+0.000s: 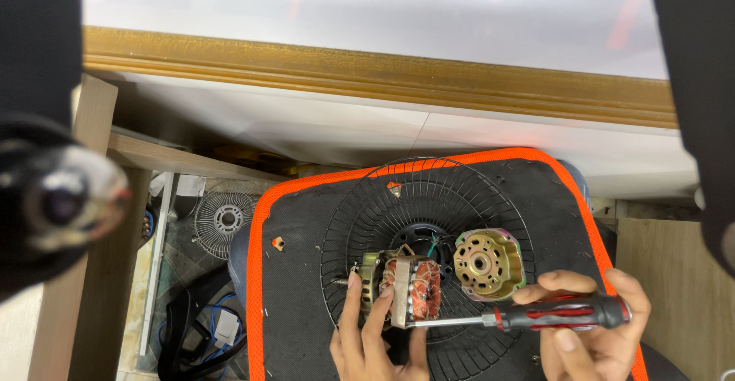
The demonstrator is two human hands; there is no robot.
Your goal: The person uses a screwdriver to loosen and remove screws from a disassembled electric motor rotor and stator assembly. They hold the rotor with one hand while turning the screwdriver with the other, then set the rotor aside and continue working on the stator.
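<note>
A small fan motor (404, 280) with copper windings lies on a black wire fan guard (360, 220) that rests on a black seat with an orange rim (259, 274). My left hand (375, 339) grips the motor from below, thumb and fingers on its metal frame. My right hand (589, 335) is closed on a red-and-black-handled screwdriver (536, 317) held level, its tip pointing left at the motor's lower edge. A brass-coloured motor end cover (488, 264) sits just right of the motor on the guard.
A second wire fan guard (223, 219) lies on the floor to the left, with black cables (195, 335) near it. A wooden frame (115, 258) stands at left. A gold-edged white panel (383, 71) runs across the back. A blurred dark object (53, 197) is close to the camera.
</note>
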